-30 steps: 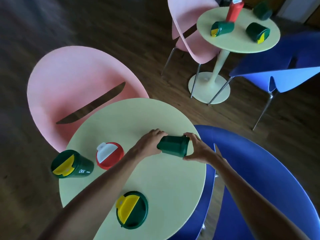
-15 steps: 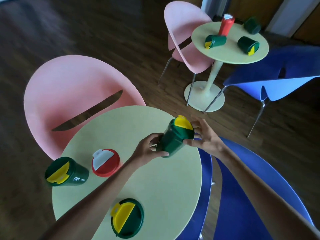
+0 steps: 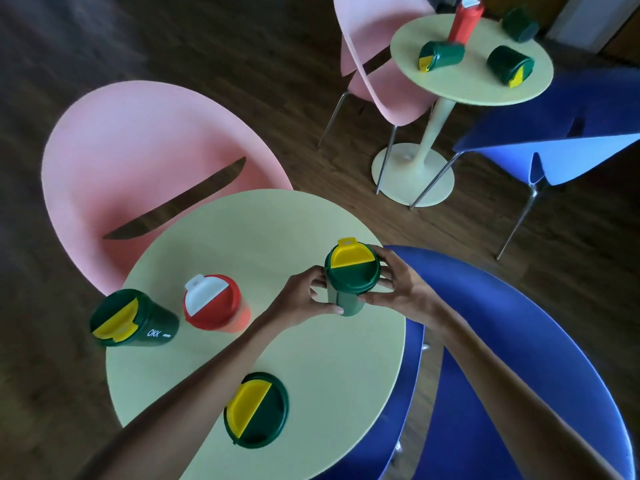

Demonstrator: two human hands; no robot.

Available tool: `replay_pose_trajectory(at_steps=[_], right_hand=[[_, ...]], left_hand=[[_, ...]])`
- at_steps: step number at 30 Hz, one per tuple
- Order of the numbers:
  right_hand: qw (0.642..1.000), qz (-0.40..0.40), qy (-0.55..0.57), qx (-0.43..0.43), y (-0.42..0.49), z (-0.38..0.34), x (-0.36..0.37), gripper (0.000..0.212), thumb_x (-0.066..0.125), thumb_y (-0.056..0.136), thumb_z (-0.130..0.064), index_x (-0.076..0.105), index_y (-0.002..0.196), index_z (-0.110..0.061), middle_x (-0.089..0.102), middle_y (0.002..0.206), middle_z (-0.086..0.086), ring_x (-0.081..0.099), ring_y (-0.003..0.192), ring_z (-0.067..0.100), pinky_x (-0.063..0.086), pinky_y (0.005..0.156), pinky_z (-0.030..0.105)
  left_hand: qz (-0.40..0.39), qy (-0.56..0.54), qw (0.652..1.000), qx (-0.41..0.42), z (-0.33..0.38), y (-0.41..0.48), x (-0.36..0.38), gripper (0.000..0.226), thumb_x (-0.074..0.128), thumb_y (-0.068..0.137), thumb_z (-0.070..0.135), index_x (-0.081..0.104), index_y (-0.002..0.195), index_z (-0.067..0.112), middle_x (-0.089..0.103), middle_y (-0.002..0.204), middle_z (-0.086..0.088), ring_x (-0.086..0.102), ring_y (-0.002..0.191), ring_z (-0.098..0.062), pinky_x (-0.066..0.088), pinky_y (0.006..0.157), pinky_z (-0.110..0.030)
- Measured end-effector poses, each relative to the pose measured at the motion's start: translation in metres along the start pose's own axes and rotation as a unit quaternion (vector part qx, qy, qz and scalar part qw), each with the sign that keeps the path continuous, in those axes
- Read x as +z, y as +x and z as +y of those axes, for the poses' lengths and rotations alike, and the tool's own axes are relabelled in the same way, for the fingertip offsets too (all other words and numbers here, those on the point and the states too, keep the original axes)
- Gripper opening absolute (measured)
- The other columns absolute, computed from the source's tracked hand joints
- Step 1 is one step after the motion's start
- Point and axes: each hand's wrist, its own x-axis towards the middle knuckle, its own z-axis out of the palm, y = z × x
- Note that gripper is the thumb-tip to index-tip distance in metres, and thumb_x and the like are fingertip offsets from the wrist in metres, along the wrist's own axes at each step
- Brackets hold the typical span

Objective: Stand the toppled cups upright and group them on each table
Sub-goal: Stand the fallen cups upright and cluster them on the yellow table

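Note:
On the near round yellow table [image 3: 221, 237] a green cup with a yellow-and-green lid [image 3: 351, 268] stands upright near the right edge. My left hand [image 3: 304, 299] grips its left side and my right hand [image 3: 398, 285] its right side. Three more cups stand upright on this table: a green one marked OKK [image 3: 131, 320] at the left, a red one with a white lid flap [image 3: 213, 303] beside it, and a green one [image 3: 258, 410] near the front. On the far table [image 3: 478, 88] a red cup [image 3: 464, 19] stands upright and three green cups [image 3: 440, 57] [image 3: 509, 65] [image 3: 519, 24] lie toppled.
A pink chair [image 3: 138, 161] stands behind the near table and a blue chair [image 3: 502, 341] at its right. By the far table are another pink chair [image 3: 381, 74] and a blue chair [image 3: 561, 147]. The floor is dark wood.
The green cup lay on its side between my hands a second ago. Both hands have tipped it up, and it is now upright on the table.

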Motion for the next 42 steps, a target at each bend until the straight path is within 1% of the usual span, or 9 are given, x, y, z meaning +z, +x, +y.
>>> replay_pose_trajectory(at_steps=[4, 9, 15, 20, 25, 30, 34, 38, 42], right_hand=[[1.0, 0.002, -0.016, 0.004, -0.003, 0.01, 0.008, 0.086, 0.081, 0.069, -0.001, 0.036, 0.14, -0.021, 0.049, 0.137, -0.002, 0.053, 0.123, 0.008, 0.043, 0.103, 0.021], [0.999, 0.018, -0.045, 0.004, -0.006, 0.025, 0.015, 0.09, 0.081, 0.068, 0.0, 0.033, 0.141, -0.022, 0.048, 0.136, -0.005, 0.051, 0.122, 0.002, 0.042, 0.099, 0.014], [0.998, 0.049, -0.046, 0.009, -0.01, 0.031, 0.017, 0.092, 0.081, 0.07, -0.002, 0.031, 0.143, -0.026, 0.047, 0.138, -0.004, 0.05, 0.125, 0.007, 0.044, 0.101, 0.019], [0.996, 0.057, -0.065, 0.014, -0.013, 0.029, 0.023, 0.092, 0.08, 0.072, -0.008, 0.027, 0.144, -0.03, 0.046, 0.138, -0.006, 0.048, 0.127, 0.011, 0.043, 0.105, 0.03], [0.992, 0.082, -0.063, 0.072, -0.027, 0.026, 0.03, 0.091, 0.079, 0.075, -0.017, 0.023, 0.146, -0.02, 0.043, 0.143, 0.001, 0.045, 0.125, 0.012, 0.043, 0.104, 0.036], [0.981, 0.165, -0.038, 0.093, -0.073, 0.012, 0.067, 0.057, 0.068, 0.086, -0.023, 0.042, 0.135, -0.014, 0.053, 0.129, 0.005, 0.056, 0.11, 0.016, 0.045, 0.087, 0.028], [0.988, 0.126, -0.04, 0.076, -0.104, 0.0, 0.12, 0.041, 0.068, 0.086, -0.021, 0.053, 0.123, -0.016, 0.059, 0.12, 0.002, 0.061, 0.105, 0.017, 0.048, 0.074, 0.017], [0.992, 0.066, -0.097, 0.036, -0.117, -0.009, 0.167, 0.046, 0.071, 0.083, -0.028, 0.052, 0.124, -0.023, 0.057, 0.123, -0.001, 0.056, 0.11, 0.013, 0.045, 0.082, 0.017], [0.979, 0.031, -0.201, -0.009, -0.114, -0.029, 0.197, 0.068, 0.074, 0.079, -0.035, 0.042, 0.137, -0.021, 0.046, 0.133, -0.002, 0.046, 0.118, 0.011, 0.039, 0.094, 0.023]], left_hand=[[0.01, 0.013, 1.0, 0.005, -0.007, -0.004, 0.001, 0.053, 0.089, 0.061, 0.018, 0.059, 0.105, 0.02, 0.063, 0.095, 0.021, 0.056, 0.09, 0.015, 0.045, 0.072, -0.007], [0.034, -0.003, 0.999, 0.016, -0.017, -0.005, 0.004, 0.052, 0.087, 0.064, 0.011, 0.06, 0.107, 0.021, 0.065, 0.097, 0.016, 0.06, 0.09, 0.009, 0.048, 0.079, -0.015], [0.032, -0.019, 0.999, 0.002, -0.016, -0.005, 0.008, 0.052, 0.084, 0.067, 0.01, 0.06, 0.112, 0.018, 0.067, 0.101, 0.011, 0.06, 0.092, 0.01, 0.049, 0.078, -0.013], [0.024, -0.01, 1.0, -0.01, -0.008, -0.016, 0.007, 0.049, 0.081, 0.072, 0.013, 0.058, 0.116, 0.015, 0.067, 0.109, 0.003, 0.062, 0.101, -0.004, 0.047, 0.075, -0.006], [0.052, -0.002, 0.999, -0.014, 0.006, -0.051, -0.006, 0.035, 0.073, 0.081, 0.023, 0.06, 0.113, 0.019, 0.066, 0.105, 0.006, 0.062, 0.101, -0.004, 0.047, 0.077, -0.008], [0.146, -0.048, 0.988, 0.015, 0.02, -0.119, -0.033, 0.027, 0.067, 0.084, 0.027, 0.061, 0.11, 0.024, 0.068, 0.098, 0.013, 0.065, 0.096, -0.001, 0.05, 0.084, -0.018], [0.214, -0.072, 0.974, 0.025, 0.009, -0.176, -0.058, 0.022, 0.065, 0.084, 0.025, 0.063, 0.105, 0.023, 0.071, 0.099, 0.009, 0.067, 0.094, -0.006, 0.051, 0.081, -0.019], [0.297, -0.015, 0.954, 0.028, -0.008, -0.214, -0.087, 0.027, 0.065, 0.082, 0.031, 0.066, 0.104, 0.016, 0.069, 0.101, 0.012, 0.063, 0.094, 0.0, 0.051, 0.081, -0.018], [0.359, 0.094, 0.926, 0.07, -0.034, -0.225, -0.132, 0.037, 0.062, 0.078, 0.038, 0.065, 0.101, 0.01, 0.062, 0.1, 0.008, 0.058, 0.095, -0.008, 0.049, 0.086, -0.033]])
